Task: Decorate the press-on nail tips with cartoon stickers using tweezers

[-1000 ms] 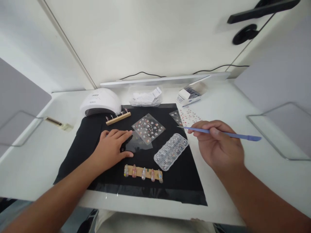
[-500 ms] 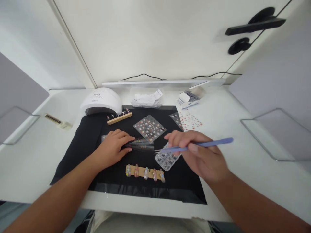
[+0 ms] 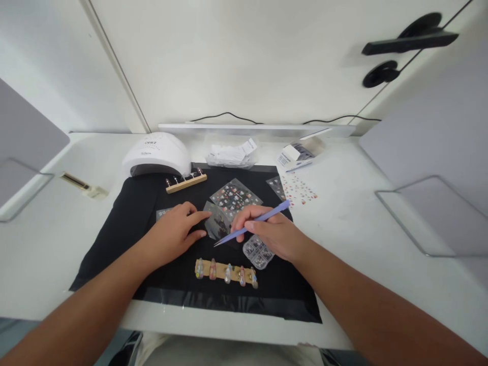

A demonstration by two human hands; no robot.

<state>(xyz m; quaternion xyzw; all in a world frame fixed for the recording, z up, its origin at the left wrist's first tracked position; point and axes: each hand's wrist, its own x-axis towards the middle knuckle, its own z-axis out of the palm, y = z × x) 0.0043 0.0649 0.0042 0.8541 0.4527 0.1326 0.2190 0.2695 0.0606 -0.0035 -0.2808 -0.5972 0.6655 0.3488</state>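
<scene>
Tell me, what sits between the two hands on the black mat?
In the head view, a clear sticker sheet lies between the left hand and right hand, with the purple tweezers' tip over it.

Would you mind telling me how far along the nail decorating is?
Done: five decorated nail tips sit on the near wooden strip.
In hand: the left hand pins a clear sticker sheet while the right hand points purple tweezers at it.
Left: the far strip's tips beside the lamp look small; their state is unclear.
</scene>
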